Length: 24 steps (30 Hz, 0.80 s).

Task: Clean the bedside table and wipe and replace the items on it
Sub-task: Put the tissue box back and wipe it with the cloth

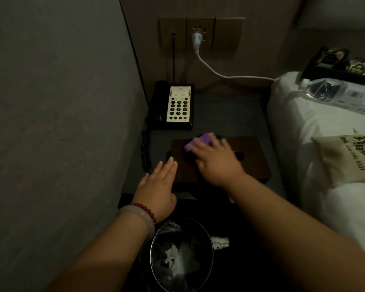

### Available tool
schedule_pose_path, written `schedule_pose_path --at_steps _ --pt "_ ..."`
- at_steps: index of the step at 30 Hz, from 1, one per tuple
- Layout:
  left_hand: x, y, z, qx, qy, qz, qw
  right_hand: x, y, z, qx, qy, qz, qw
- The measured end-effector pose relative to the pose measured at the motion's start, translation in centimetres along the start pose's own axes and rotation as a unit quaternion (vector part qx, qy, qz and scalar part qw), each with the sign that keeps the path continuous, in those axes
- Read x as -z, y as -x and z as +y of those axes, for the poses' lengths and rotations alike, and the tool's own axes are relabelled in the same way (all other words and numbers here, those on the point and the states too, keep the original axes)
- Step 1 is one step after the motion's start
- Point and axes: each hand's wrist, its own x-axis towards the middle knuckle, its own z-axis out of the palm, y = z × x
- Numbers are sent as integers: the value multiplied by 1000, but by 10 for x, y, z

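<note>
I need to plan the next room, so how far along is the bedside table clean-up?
Partly done, it seems. A water bottle, snack packets and a cloth pouch already lie on the bed. In hand: the right hand rubs a purple cloth over the wooden box, while the left hand rests flat at its edge. Left: the telephone and putting items back.

Telephone [173, 106] and wooden box [253, 157] crowd the table; bare strip between

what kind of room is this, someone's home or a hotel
Most likely a hotel room: a corded desk phone with a printed service card sits on the bedside table, beside a white-sheeted bed holding a bottled water.
</note>
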Motion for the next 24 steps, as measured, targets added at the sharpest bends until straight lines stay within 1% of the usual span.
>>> schedule_pose_path --at_steps 1,2,4,6,8,9,10,11,13,15,16,17,19,22,24 --pt "1 0 0 3 -5 0 1000 -3 -1 -11 33 -11 -4 999" --pt "1 1 0 5 -9 -1 1000 -5 -3 -17 47 -19 -4 999" --pt "3 2 -1 4 -13 -5 1000 -4 -8 -12 27 -19 8 999" --pt "3 2 -1 2 -12 -4 1000 -3 -5 9 -48 -19 29 998" --pt "2 1 0 1 -2 -2 1000 -4 10 36 -148 -27 68 986" --pt "1 1 0 1 3 -1 1000 -5 20 42 -186 -28 91 978" --pt "1 0 1 0 5 -3 1000 -8 29 40 -201 -22 112 973" --pt "1 0 1 -1 6 -6 1000 -12 38 31 -187 -15 124 975" --pt "4 -1 2 2 -2 -10 1000 -22 46 2 -88 -13 110 990" --pt "9 -2 3 12 -22 -15 1000 -31 47 -27 7 -24 83 996" --pt "12 -2 3 16 -29 -21 999 -34 48 -32 31 -28 78 996" --pt "15 -3 3 17 -33 -27 999 -36 49 -31 36 -28 83 996" --pt "17 -3 3 11 -35 -32 999 -39 57 -13 4 -19 122 992" --pt "17 -3 3 7 -26 -26 999 -39 75 29 -99 -22 174 980" --pt "17 -2 3 7 -18 -27 999 -36 84 47 -159 -39 222 961"
